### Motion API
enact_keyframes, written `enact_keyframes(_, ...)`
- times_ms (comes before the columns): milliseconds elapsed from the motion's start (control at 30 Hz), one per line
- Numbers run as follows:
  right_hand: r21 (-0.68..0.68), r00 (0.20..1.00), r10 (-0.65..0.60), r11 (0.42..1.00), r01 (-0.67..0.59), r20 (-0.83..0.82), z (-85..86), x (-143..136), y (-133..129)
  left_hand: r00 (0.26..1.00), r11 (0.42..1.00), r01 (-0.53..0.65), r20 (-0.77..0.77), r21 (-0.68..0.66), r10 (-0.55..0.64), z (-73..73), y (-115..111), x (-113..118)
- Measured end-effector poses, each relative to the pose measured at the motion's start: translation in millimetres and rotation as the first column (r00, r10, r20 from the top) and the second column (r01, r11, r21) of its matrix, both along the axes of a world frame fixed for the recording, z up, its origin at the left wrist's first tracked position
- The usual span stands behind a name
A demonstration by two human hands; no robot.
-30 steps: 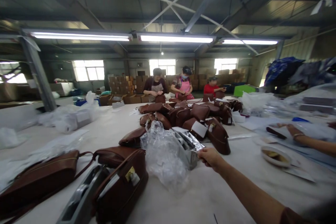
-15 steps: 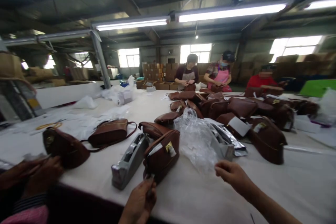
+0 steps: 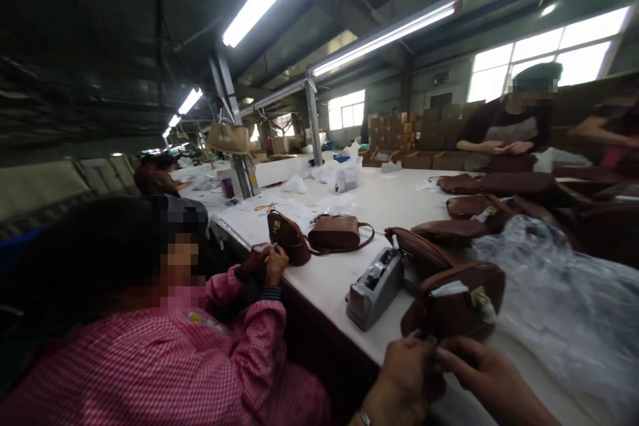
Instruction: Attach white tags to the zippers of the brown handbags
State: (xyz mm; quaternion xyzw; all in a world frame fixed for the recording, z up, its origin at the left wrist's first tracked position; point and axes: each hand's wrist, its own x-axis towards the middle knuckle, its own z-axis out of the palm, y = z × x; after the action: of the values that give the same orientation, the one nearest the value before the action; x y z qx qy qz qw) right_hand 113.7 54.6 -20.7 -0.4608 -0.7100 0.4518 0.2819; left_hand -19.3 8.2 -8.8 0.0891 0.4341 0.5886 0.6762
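Note:
My left hand [image 3: 407,373] is closed in a pinch at the near end of a brown leather bag [image 3: 456,306]. Fingertips of my right hand [image 3: 479,366] are pressed together right beside it, also at that end of the bag. Whatever small thing lies between the fingers is dark and too blurred to name. The bag rests on the table [image 3: 324,293], with white paper and a yellowish tag or clasp on its front. Left of the bag stands a grey tape dispenser [image 3: 374,293]. Another brown bag [image 3: 422,249] lies just behind.
A co-worker in a pink checked top [image 3: 164,359] sits close on my left, both hands at a brown bag [image 3: 289,236]. Clear plastic wrap [image 3: 539,293] is heaped to the right. More brown bags [image 3: 519,186] are piled behind it, where another person [image 3: 519,120] stands.
My view has swung left, bringing the co-worker into sight. My right hand, earlier apart over the table, has come in beside my left hand at the bag's near end.

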Motion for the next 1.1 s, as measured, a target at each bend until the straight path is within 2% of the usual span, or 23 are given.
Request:
enact_keyframes(100,0.004,0.997,-0.073,0.997,0.073,-0.025,14.5,3,-7,0.999,1.000,0.024,0.024,0.014,-0.025,-1.2,-4,-1)
enact_keyframes(267,0.014,0.990,-0.094,0.995,0.096,-0.102,31.5,-7,-8,0.996,0.997,0.066,0.059,0.043,-0.069,-8.1,2,-8)
enact_keyframes(400,-0.007,0.984,-0.135,0.991,0.135,-0.119,30.8,-15,-5,0.994,0.996,0.080,0.071,0.030,-0.082,-11.6,6,-10)
enact_keyframes(733,0.081,0.968,-0.230,0.972,0.222,0.099,37.3,-21,0,0.995,0.997,0.069,0.064,0.032,-0.071,-17.0,7,-11)
enact_keyframes(1100,0.100,0.942,-0.257,0.966,0.240,0.217,38.3,-24,2,0.996,0.997,0.068,0.059,0.042,-0.070,-17.8,6,-11)
